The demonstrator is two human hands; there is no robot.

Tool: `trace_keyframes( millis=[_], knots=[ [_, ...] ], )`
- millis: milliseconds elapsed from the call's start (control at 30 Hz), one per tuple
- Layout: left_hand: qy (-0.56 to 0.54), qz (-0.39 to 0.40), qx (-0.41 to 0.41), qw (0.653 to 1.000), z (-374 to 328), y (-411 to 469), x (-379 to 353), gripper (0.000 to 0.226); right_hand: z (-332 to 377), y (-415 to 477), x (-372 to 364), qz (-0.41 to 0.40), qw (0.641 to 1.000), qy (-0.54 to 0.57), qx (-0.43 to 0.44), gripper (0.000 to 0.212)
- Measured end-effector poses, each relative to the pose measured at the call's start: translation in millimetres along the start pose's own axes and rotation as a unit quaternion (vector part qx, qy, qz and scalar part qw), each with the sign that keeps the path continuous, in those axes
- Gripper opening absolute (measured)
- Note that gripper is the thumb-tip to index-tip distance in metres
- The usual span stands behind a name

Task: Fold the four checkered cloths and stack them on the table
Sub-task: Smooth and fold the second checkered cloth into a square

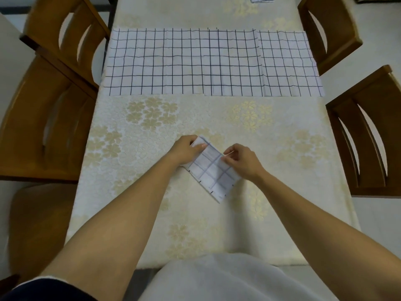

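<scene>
Left hand [186, 148] and right hand [240, 158] each pinch the folded checkered cloth [211, 170] on the table [134, 170].

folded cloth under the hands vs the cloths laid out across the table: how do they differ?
The folded cloth is a small packet, skewed to the table edge; the spread cloths lie flat in an overlapping row, square to it. The left hand and right hand hold the folded one; the spread ones lie untouched. Both are white with dark grid lines.
</scene>
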State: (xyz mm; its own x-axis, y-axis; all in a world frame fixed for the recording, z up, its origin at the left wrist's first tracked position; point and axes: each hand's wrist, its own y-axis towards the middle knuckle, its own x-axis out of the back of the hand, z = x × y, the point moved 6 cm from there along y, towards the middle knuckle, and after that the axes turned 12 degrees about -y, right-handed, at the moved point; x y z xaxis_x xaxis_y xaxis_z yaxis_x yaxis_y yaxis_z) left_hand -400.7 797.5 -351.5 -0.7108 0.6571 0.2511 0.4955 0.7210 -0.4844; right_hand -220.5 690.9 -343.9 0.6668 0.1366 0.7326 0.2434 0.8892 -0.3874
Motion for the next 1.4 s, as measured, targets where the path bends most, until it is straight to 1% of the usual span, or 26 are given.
trace_keyframes(
  millis=[67, 167, 300, 333, 433, 467, 500, 533, 567, 600, 667, 733, 767, 800, 833, 867, 900, 933, 1000, 1033, 1067, 1100, 1167, 1233, 1300, 1400],
  knots=[
    [-0.059, -0.01, -0.001, 0.998, -1, -8, 4, 0.035, 10, 5, 9, 0.001, 1.0, -0.004, 0.018, 0.019],
    [-0.082, -0.022, 0.009, 0.996, 3, -13, 10, 0.041, 22, 11, 18, 0.01, 0.999, -0.018, 0.038, 0.02],
    [-0.109, -0.052, 0.0, 0.993, 3, -19, 17, 0.023, 33, 16, 21, 0.042, 0.996, -0.04, 0.064, 0.017],
    [-0.115, -0.065, -0.006, 0.991, 3, -20, 19, 0.026, 34, 17, 20, 0.05, 0.995, -0.046, 0.068, 0.017],
    [-0.132, -0.096, 0.001, 0.987, 13, -23, 20, 0.06, 31, 23, 21, 0.032, 0.997, -0.044, 0.056, 0.023],
    [-0.139, -0.107, 0.006, 0.984, 17, -24, 19, 0.064, 27, 24, 22, 0.022, 0.998, -0.035, 0.041, 0.027],
    [-0.149, -0.12, 0.016, 0.981, 21, -24, 19, 0.059, 23, 24, 23, 0.022, 0.999, -0.019, 0.024, 0.029],
    [-0.153, -0.136, 0.024, 0.979, 24, -26, 20, 0.049, 18, 24, 24, 0.027, 1.0, 0.004, 0.009, 0.028],
    [-0.157, -0.153, 0.035, 0.975, 29, -27, 21, 0.041, 13, 22, 24, 0.028, 0.999, 0.034, -0.004, 0.024],
    [-0.163, -0.165, 0.043, 0.972, 34, -28, 22, 0.037, 6, 21, 25, 0.017, 0.997, 0.072, -0.017, 0.019],
    [-0.172, -0.177, 0.058, 0.967, 44, -30, 21, 0.04, -12, 19, 28, -0.026, 0.986, 0.156, -0.051, 0.013],
    [-0.154, -0.179, 0.074, 0.969, 52, -30, 18, 0.043, -28, 18, 26, -0.057, 0.974, 0.196, -0.095, 0.014],
    [-0.133, -0.182, 0.078, 0.971, 54, -31, 16, 0.04, -34, 19, 24, -0.067, 0.974, 0.184, -0.111, 0.014],
    [-0.115, -0.188, 0.077, 0.972, 54, -33, 14, 0.031, -36, 19, 22, -0.077, 0.979, 0.148, -0.12, 0.016],
    [-0.113, -0.198, 0.072, 0.971, 53, -36, 13, 0.02, -35, 17, 21, -0.093, 0.985, 0.08, -0.125, 0.021],
    [-0.122, -0.21, 0.065, 0.968, 51, -40, 11, 0.021, -31, 14, 22, -0.118, 0.986, -0.015, -0.119, 0.029],
    [-0.116, -0.233, 0.05, 0.964, 48, -44, 12, 0.032, -21, 10, 22, -0.151, 0.978, -0.109, -0.097, 0.035],
    [-0.089, -0.263, 0.024, 0.96, 43, -50, 13, 0.04, -7, 4, 21, -0.186, 0.965, -0.176, -0.054, 0.04],
    [0.027, -0.318, -0.053, 0.946, 29, -61, 10, 0.044, 21, -8, 5, -0.222, 0.945, -0.235, 0.058, 0.046],
    [0.089, -0.309, -0.088, 0.943, 22, -64, 1, 0.045, 31, -13, -8, -0.214, 0.937, -0.255, 0.101, 0.047],
    [0.143, -0.268, -0.114, 0.946, 16, -63, -13, 0.048, 37, -16, -23, -0.19, 0.934, -0.274, 0.132, 0.049],
    [0.193, -0.207, -0.124, 0.951, 15, -60, -30, 0.053, 40, -17, -39, -0.156, 0.931, -0.293, 0.151, 0.051],
    [0.27, -0.107, -0.107, 0.951, 26, -51, -59, 0.062, 37, -18, -68, -0.076, 0.927, -0.331, 0.16, 0.058],
    [0.347, -0.059, -0.076, 0.933, 40, -45, -69, 0.063, 24, -16, -83, -0.015, 0.928, -0.341, 0.147, 0.063],
    [0.418, -0.056, -0.08, 0.903, 52, -47, -63, 0.061, 9, -14, -82, 0.005, 0.925, -0.352, 0.146, 0.063],
    [0.433, -0.069, -0.072, 0.896, 65, -56, -35, 0.066, -18, -15, -58, 0.003, 0.92, -0.375, 0.114, 0.071]
  ],
)
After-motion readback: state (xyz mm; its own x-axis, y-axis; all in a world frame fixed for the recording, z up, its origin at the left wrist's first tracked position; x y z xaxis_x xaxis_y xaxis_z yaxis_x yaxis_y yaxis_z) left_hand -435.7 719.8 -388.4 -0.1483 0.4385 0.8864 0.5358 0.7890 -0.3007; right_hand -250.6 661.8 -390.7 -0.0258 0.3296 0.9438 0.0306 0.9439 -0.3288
